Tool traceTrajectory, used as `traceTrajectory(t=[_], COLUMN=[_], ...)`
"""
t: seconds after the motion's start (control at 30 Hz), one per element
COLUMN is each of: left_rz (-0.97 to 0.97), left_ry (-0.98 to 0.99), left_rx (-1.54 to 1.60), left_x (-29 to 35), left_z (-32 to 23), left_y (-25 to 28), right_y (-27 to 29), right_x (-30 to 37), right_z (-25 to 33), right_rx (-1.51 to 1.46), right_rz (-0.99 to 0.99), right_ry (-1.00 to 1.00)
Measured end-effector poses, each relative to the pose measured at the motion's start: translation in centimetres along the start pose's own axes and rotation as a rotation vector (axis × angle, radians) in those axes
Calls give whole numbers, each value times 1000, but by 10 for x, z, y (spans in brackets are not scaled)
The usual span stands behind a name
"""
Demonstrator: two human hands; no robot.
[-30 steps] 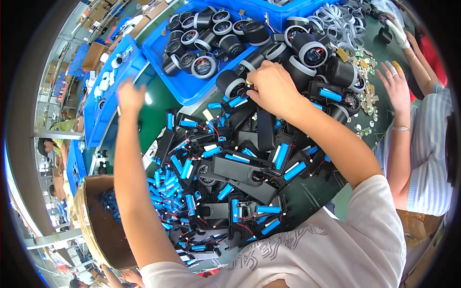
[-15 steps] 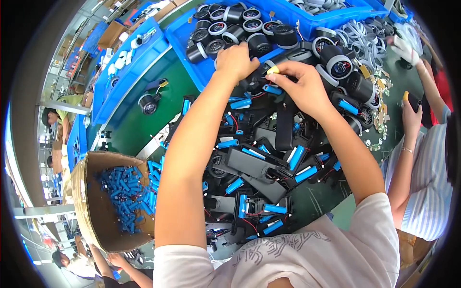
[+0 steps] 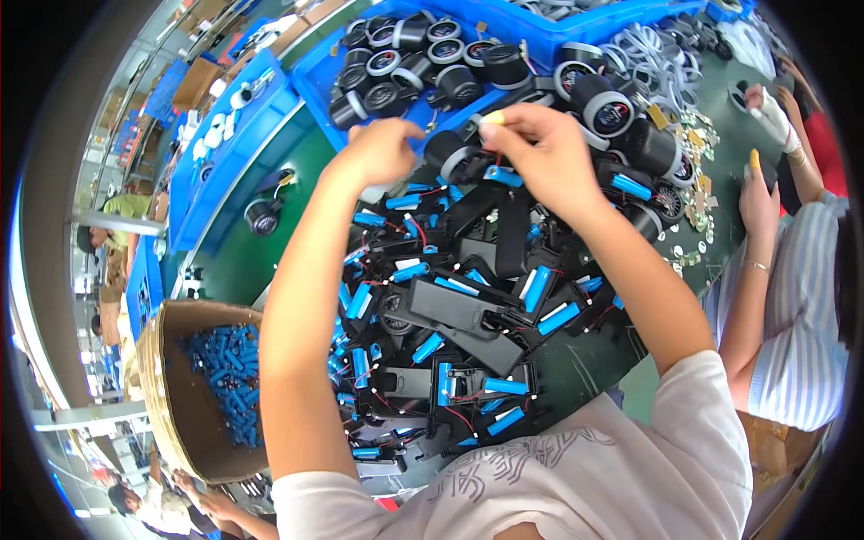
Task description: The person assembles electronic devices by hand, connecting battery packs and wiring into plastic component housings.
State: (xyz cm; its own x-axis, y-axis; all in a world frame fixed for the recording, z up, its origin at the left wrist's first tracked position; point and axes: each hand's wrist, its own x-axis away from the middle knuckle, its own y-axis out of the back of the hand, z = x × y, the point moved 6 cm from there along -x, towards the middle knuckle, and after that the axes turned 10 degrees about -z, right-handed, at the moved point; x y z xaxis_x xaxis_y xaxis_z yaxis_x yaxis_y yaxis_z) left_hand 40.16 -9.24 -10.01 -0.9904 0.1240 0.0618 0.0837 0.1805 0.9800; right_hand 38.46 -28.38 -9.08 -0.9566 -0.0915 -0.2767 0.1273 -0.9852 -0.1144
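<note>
My right hand (image 3: 544,153) pinches at the fingertips, a yellow cover on one of them. A thin red wire (image 3: 499,157) runs down from the pinch toward a blue cylindrical battery (image 3: 503,176); the wire's end is hidden by the fingers. My left hand (image 3: 380,153) hovers with fingers apart and nothing visible in it, near the blue tray's lower edge. Between both hands lies a black round housing with a grey ring (image 3: 453,155). Below them spreads a pile of flat black casings (image 3: 456,308) with blue batteries and red wires.
A blue tray (image 3: 317,83) of black round units stands ahead. Grey rings (image 3: 643,58) and small boards (image 3: 697,171) lie at right. At left is a cardboard box (image 3: 164,396) of blue batteries. A co-worker's hand (image 3: 758,202) holds a dark part at the right.
My left hand has come away from the tray's units, moving left and nearer. The right hand stays pinched, shifted slightly left. The ringed housing now shows between them. The view has shifted slightly.
</note>
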Motion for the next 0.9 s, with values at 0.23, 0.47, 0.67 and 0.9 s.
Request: traceTrajectory(t=[0.23,0.47,0.67,0.9], left_rz=[-557,-635,-477,-715], left_ry=[-297,35,228,194], left_rx=[42,101,330,722], left_x=[71,107,75,76], left_z=[-11,71,117,102], left_y=[22,25,-12,6], right_y=[-20,-13,-27,-28], right_x=[2,-2,12,11], right_z=[-9,-13,1,6], right_rx=[153,-36,63,161], right_rz=[12,78,130,165], right_ry=[88,-51,-84,66])
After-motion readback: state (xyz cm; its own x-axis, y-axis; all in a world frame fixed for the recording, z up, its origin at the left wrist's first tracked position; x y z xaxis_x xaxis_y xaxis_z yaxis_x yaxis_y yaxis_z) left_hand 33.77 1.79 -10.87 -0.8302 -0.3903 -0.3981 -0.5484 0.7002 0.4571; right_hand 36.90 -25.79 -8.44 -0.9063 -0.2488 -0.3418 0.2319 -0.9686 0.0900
